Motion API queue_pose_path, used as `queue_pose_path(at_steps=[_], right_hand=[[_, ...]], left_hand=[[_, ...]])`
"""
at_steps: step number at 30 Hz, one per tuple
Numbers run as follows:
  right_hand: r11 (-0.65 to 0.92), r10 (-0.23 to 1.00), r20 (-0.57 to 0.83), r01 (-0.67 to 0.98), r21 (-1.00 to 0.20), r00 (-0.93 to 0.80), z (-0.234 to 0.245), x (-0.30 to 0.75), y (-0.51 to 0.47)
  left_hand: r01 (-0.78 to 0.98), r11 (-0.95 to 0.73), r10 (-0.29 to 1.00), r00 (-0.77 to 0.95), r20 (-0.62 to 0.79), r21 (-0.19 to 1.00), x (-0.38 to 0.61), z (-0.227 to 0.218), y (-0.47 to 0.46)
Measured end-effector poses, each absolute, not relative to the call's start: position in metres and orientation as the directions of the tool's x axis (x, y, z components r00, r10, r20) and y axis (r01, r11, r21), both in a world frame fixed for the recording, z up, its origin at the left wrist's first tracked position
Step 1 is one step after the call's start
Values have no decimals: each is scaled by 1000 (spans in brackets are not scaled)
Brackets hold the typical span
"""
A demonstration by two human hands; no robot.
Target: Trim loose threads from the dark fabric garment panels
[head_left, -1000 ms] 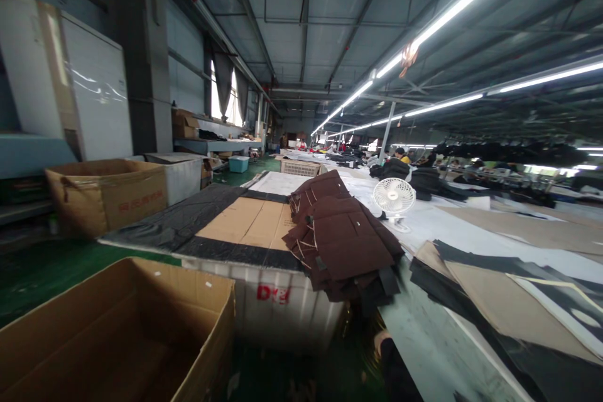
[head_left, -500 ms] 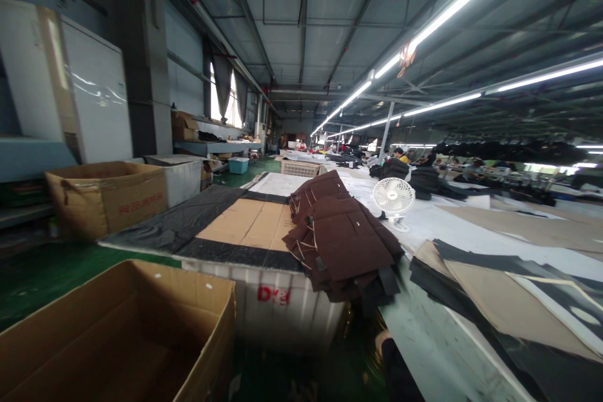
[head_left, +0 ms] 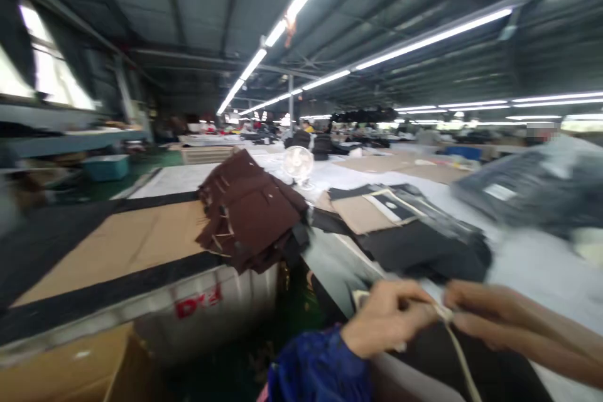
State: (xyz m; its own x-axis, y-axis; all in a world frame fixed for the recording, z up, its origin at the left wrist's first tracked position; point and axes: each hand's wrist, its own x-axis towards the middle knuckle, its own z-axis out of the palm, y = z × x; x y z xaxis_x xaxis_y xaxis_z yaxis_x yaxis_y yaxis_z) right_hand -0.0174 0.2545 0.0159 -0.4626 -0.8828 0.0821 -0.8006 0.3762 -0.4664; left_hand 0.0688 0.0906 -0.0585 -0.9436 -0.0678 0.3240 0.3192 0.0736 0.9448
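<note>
Long workshop hall under strip lights, white table (head_left: 518, 264) low in view. Close together over its near edge, left hand (head_left: 386, 320) and right hand (head_left: 480, 320), both pinching a thin cream cord (head_left: 459, 352) (blurred), loose end trailing downward. Stacked brown fabric (head_left: 249, 213) well apart to the left, black cut pieces (head_left: 424, 245) just beyond the hands

Crinkled deep-blue sleeve (head_left: 320, 367) down to the wrist of the left hand (head_left: 386, 321); right hand (head_left: 475, 315) and forearm bare.
</note>
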Motion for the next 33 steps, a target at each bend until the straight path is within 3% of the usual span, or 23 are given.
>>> queue_pose_path(at_steps=[2, 6, 12, 20, 25, 28, 33], right_hand=[[399, -892, -96, -671, -625, -441, 21, -11, 264], [372, -887, -152, -482, -793, -435, 29, -14, 259], [388, -867, -133, -486, -783, -480, 31, -5, 259], [415, -843, 31, -686, -598, -537, 31, 1, 256], [420, -828, 90, -719, -555, -553, 29, 2, 256], [414, -832, 17, -640, -648, -554, 27, 0, 256], [325, -897, -177, -333, -885, -405, 34, -15, 266]], left_hand=[[340, 71, -35, -939, 343, 938, 68, -50, 89], [323, 54, 44, -946, 320, 945, 68, -42, 86], [347, 59, 87, -936, 342, 936, 73, -49, 89], [357, 75, 68, -933, 353, 931, 76, -49, 89], [344, 101, 26, -939, 343, 934, 76, -47, 96], [360, 82, 28, -933, 359, 929, 75, -50, 98], [346, 29, 6, -938, 346, 938, 76, -56, 95]])
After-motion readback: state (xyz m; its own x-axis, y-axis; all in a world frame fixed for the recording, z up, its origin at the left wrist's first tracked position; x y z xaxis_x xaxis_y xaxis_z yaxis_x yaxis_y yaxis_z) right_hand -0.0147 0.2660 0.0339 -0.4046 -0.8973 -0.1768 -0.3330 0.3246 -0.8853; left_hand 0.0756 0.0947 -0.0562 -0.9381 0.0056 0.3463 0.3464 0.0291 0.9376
